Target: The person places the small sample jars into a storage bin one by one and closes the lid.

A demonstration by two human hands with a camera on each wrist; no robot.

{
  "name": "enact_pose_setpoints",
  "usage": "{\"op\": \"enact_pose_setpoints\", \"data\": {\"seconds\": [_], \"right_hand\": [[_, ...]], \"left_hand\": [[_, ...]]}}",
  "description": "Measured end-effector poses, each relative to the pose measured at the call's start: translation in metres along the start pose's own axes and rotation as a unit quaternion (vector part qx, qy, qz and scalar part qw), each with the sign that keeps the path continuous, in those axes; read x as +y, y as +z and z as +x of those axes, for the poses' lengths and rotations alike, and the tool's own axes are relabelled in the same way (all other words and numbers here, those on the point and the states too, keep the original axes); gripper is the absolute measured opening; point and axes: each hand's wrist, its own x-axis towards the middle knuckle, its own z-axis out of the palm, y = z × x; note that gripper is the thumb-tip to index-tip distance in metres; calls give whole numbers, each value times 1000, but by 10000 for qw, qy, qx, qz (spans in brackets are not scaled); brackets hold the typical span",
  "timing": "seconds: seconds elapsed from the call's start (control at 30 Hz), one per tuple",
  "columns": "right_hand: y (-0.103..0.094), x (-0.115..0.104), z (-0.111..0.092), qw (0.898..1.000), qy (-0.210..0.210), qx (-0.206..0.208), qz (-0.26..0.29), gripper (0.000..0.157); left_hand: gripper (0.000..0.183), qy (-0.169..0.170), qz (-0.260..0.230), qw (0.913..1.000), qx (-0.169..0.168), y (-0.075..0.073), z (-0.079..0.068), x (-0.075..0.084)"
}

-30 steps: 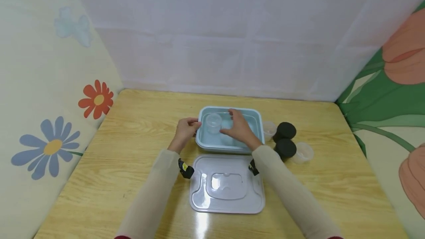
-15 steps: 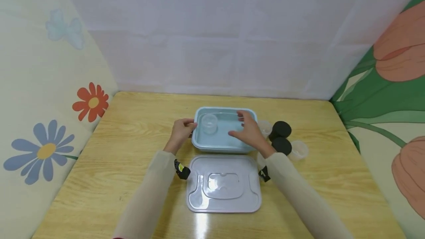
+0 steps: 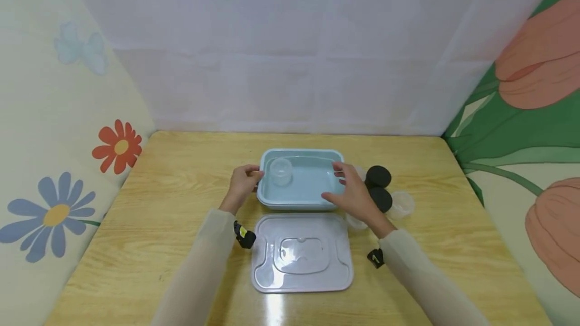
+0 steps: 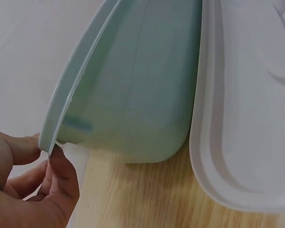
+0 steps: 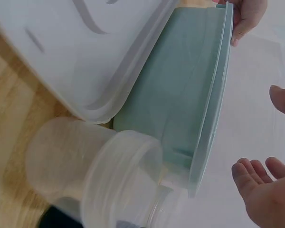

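Observation:
A pale blue-green rectangular tub (image 3: 312, 182) sits on the table with a small clear plastic jar (image 3: 281, 171) standing inside its left end. My left hand (image 3: 242, 182) pinches the tub's left rim; the left wrist view shows thumb and fingers of this hand (image 4: 47, 190) on either side of the rim (image 4: 61, 114). Over the tub's right end, my right hand (image 3: 355, 195) is spread with thumb and fingers apart. In the right wrist view nothing lies between the fingers of that hand (image 5: 270, 190).
A greyish-white lid (image 3: 301, 253) lies flat in front of the tub. Right of the tub stand two black-topped containers (image 3: 378, 176) and several clear jars, one beside the lid's corner (image 3: 356, 222) and one farther right (image 3: 402, 204). A white cloth (image 3: 272, 84) hangs behind the table.
My right hand has drawn back to the right, away from the clear jar in the tub. My left hand stays at the rim. The head view has shifted slightly.

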Motion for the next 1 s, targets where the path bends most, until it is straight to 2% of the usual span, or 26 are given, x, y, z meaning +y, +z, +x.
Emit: {"op": "enact_pose_setpoints", "data": {"seconds": [0.2,0.37,0.87,1.0], "right_hand": [[-4,6,-16,9992,-170,338,-113,74],[-6,16,-31,9984,19,560,-5,73],[-25,44,-56,9954,-39,907,-300,66],[-26,47,-61,9952,138,931,-264,65]], "left_hand": [[38,142,80,9996,235,1,-2,0],[39,265,128,9989,357,4,-2,-1],[37,243,315,9987,319,4,-1,5],[40,94,389,9989,231,4,1,7]]}}
